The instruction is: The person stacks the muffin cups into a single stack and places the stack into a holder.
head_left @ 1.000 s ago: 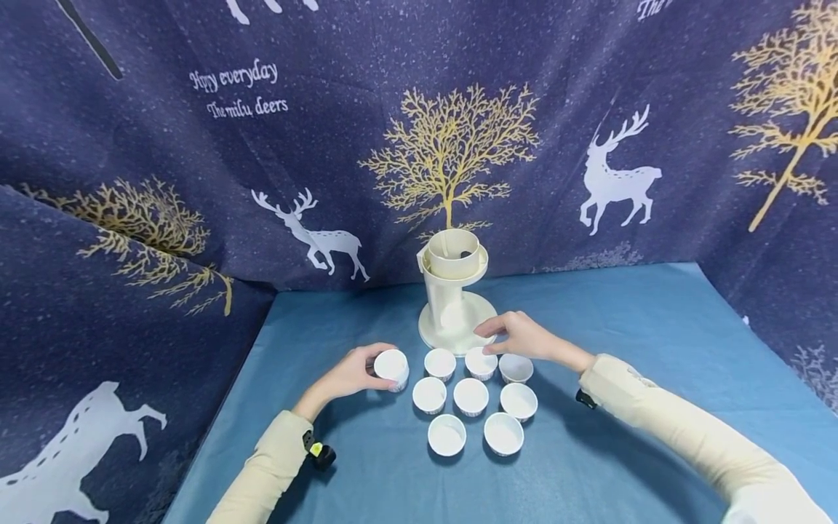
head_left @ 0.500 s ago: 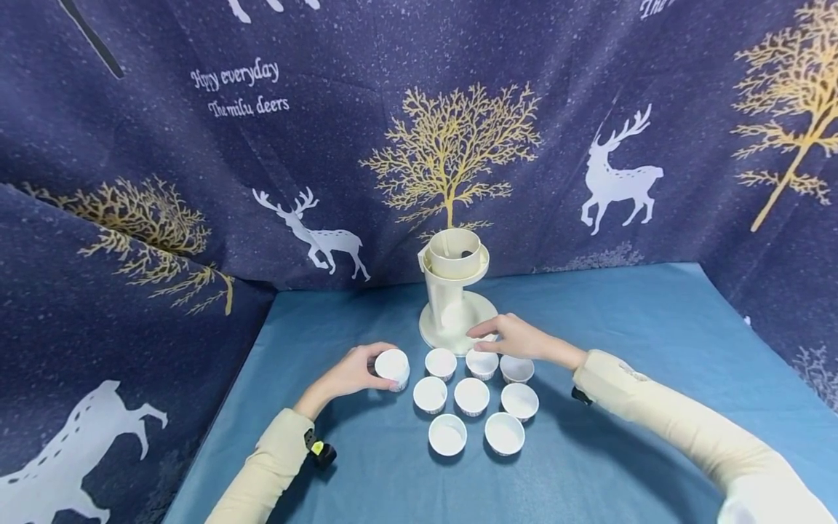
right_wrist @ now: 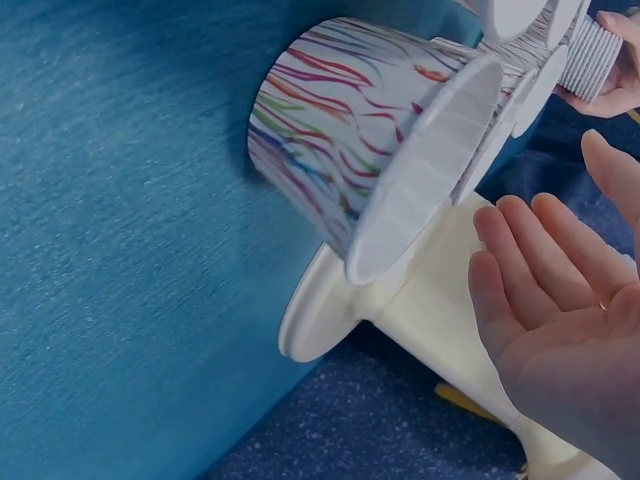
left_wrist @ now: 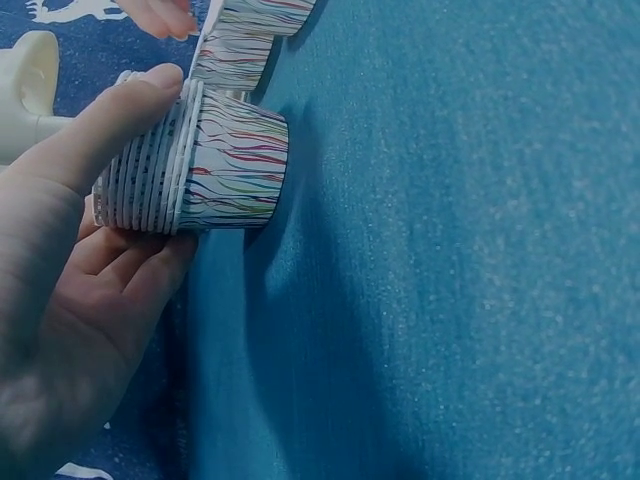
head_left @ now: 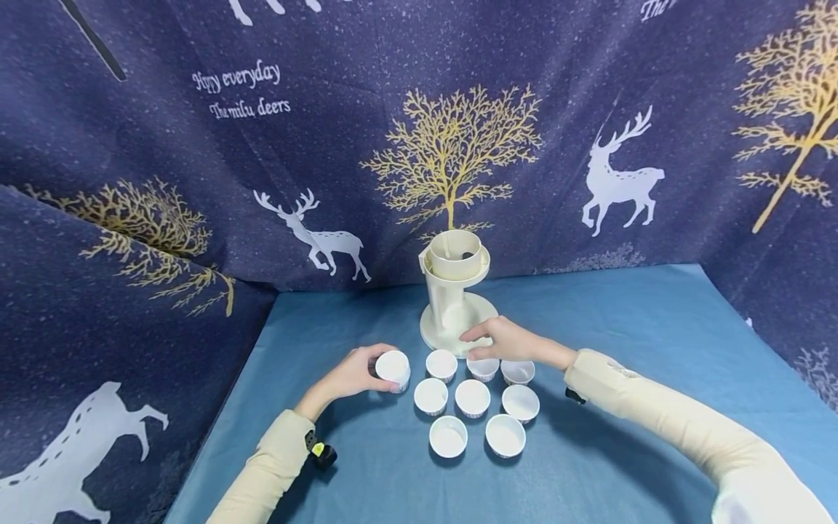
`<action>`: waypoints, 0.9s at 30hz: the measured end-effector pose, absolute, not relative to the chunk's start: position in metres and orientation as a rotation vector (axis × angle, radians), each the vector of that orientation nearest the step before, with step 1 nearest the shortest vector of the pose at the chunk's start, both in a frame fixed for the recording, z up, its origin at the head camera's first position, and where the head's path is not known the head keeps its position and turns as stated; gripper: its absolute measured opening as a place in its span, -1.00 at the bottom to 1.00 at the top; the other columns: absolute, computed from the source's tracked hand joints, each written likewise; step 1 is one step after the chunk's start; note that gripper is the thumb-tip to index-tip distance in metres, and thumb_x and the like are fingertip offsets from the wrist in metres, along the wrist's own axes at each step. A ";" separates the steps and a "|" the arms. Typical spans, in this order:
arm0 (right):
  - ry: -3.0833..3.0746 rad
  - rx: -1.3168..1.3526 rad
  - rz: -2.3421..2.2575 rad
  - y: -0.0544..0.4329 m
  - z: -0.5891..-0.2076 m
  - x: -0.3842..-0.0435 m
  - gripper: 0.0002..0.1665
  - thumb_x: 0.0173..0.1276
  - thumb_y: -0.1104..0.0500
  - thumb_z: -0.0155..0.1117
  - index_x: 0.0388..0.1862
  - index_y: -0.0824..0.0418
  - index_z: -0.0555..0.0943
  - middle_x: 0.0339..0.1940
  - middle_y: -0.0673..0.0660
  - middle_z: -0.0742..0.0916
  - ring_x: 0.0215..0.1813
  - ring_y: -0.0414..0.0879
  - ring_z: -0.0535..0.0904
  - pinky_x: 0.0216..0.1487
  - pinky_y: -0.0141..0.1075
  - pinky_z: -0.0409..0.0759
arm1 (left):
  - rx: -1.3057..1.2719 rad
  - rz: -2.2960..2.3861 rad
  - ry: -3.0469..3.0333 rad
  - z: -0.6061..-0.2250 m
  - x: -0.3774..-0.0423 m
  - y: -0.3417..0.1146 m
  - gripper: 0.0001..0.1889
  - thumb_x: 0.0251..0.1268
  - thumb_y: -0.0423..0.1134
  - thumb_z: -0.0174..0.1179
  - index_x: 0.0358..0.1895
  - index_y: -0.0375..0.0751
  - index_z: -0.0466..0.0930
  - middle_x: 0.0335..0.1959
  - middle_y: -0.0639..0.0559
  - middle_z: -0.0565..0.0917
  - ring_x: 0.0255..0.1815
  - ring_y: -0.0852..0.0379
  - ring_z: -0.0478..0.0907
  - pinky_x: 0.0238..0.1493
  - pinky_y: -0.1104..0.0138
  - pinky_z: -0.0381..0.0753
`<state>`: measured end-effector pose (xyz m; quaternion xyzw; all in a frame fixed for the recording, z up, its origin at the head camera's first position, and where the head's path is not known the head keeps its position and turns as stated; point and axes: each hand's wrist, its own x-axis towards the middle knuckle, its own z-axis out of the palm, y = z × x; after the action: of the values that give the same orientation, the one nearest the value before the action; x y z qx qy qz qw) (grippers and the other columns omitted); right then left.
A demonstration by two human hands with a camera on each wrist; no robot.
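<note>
Left of the stand [head_left: 446, 302] and nearer the viewer, the left hand [head_left: 354, 372] grips a stack of cups [head_left: 393, 367], thumb and fingers curled round it. Eight single cups [head_left: 473, 398] sit upright before the stand. At its right front, the right hand [head_left: 509, 340] hovers, fingers gently bent, thumb apart, holding nothing.

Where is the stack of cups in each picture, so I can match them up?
Head: the stack is below the middle, a bit to the left.
Left wrist: the stack is in the upper left, tipped sideways in this picture.
Right wrist: the stack is small, near the top right corner.
Shared landmark: the left hand holding it.
</note>
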<state>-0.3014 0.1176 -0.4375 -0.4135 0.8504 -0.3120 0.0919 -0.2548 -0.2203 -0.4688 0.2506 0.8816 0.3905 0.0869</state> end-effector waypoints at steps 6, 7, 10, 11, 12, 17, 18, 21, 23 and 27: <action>2.509 -1.264 -0.879 0.113 -0.440 -0.304 -0.50 0.23 0.12 0.41 0.09 0.37 0.62 0.07 0.22 0.72 0.16 0.09 0.62 0.17 -0.09 0.56 | 0.751 1.156 2.637 -0.469 -0.254 -0.221 -0.37 -0.02 -0.16 0.50 0.17 -0.20 0.51 0.02 -0.09 0.65 -0.11 0.14 0.57 -0.13 0.43 0.57; 2.507 -1.267 -0.871 0.112 -0.440 -0.304 -0.50 0.22 0.12 0.41 0.09 0.37 0.62 0.07 0.21 0.72 0.16 0.08 0.62 0.18 -0.10 0.56 | 0.755 1.153 2.640 -0.470 -0.255 -0.221 -0.38 -0.02 -0.15 0.50 0.17 -0.20 0.51 0.02 -0.09 0.66 -0.11 0.15 0.58 -0.13 0.43 0.57; 2.497 -1.265 -0.861 0.109 -0.440 -0.304 -0.48 0.21 0.13 0.42 0.11 0.36 0.62 0.09 0.21 0.71 0.17 0.06 0.62 0.18 -0.11 0.56 | 0.773 1.149 2.647 -0.471 -0.256 -0.221 -0.38 -0.03 -0.13 0.51 0.16 -0.20 0.52 0.00 -0.08 0.67 -0.13 0.16 0.59 -0.13 0.42 0.58; 2.494 -1.266 -0.858 0.107 -0.440 -0.304 -0.48 0.21 0.13 0.42 0.11 0.36 0.61 0.09 0.21 0.71 0.17 0.06 0.62 0.18 -0.11 0.56 | 0.781 1.147 2.649 -0.471 -0.256 -0.221 -0.37 -0.03 -0.12 0.51 0.16 -0.21 0.53 0.00 -0.09 0.67 -0.13 0.16 0.59 -0.13 0.42 0.59; 2.494 -1.273 -0.849 0.106 -0.440 -0.304 -0.47 0.21 0.13 0.42 0.12 0.36 0.60 0.09 0.22 0.71 0.17 0.07 0.62 0.19 -0.11 0.56 | 0.787 1.145 2.650 -0.471 -0.256 -0.221 -0.37 -0.03 -0.12 0.51 0.15 -0.21 0.53 0.00 -0.09 0.67 -0.13 0.16 0.59 -0.13 0.42 0.59; 2.483 -1.284 -0.823 0.101 -0.439 -0.301 -0.40 0.20 0.13 0.43 0.16 0.42 0.55 0.12 0.27 0.69 0.19 0.11 0.60 0.20 -0.10 0.54 | 0.766 1.147 2.640 -0.471 -0.257 -0.221 -0.38 -0.04 -0.11 0.51 0.15 -0.17 0.53 -0.01 -0.04 0.66 -0.14 0.16 0.58 -0.13 0.42 0.58; 2.484 -1.286 -0.817 0.100 -0.439 -0.301 -0.39 0.20 0.13 0.43 0.17 0.42 0.55 0.12 0.27 0.68 0.19 0.11 0.60 0.21 -0.10 0.54 | 0.756 1.147 2.639 -0.471 -0.257 -0.221 -0.38 -0.04 -0.12 0.51 0.15 -0.16 0.53 -0.01 -0.03 0.67 -0.14 0.17 0.58 -0.13 0.43 0.57; 2.493 -1.298 -0.786 0.098 -0.439 -0.299 -0.39 0.19 0.14 0.43 0.16 0.42 0.55 0.13 0.28 0.68 0.18 0.12 0.61 0.20 -0.10 0.55 | 0.752 1.148 2.634 -0.471 -0.256 -0.220 -0.38 -0.03 -0.12 0.51 0.16 -0.16 0.53 -0.01 -0.04 0.66 -0.14 0.17 0.58 -0.13 0.43 0.57; 2.505 -1.306 -0.758 0.096 -0.438 -0.298 -0.39 0.20 0.13 0.43 0.17 0.41 0.55 0.13 0.27 0.68 0.18 0.12 0.61 0.20 -0.10 0.55 | 0.757 1.147 2.634 -0.471 -0.256 -0.220 -0.38 -0.03 -0.12 0.50 0.16 -0.17 0.53 -0.01 -0.05 0.66 -0.14 0.17 0.58 -0.13 0.42 0.57; 2.513 -1.299 -0.734 0.093 -0.437 -0.296 -0.39 0.20 0.14 0.43 0.18 0.40 0.55 0.14 0.26 0.67 0.18 0.12 0.60 0.19 -0.09 0.55 | 0.755 1.144 2.641 -0.470 -0.256 -0.221 -0.38 -0.03 -0.12 0.51 0.16 -0.17 0.53 -0.01 -0.06 0.67 -0.13 0.15 0.58 -0.12 0.41 0.57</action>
<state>-0.2962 0.0926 -0.4366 -0.4419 0.8547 -0.2495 0.1095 -0.2558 -0.2207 -0.4700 0.2528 0.8846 0.3831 0.0830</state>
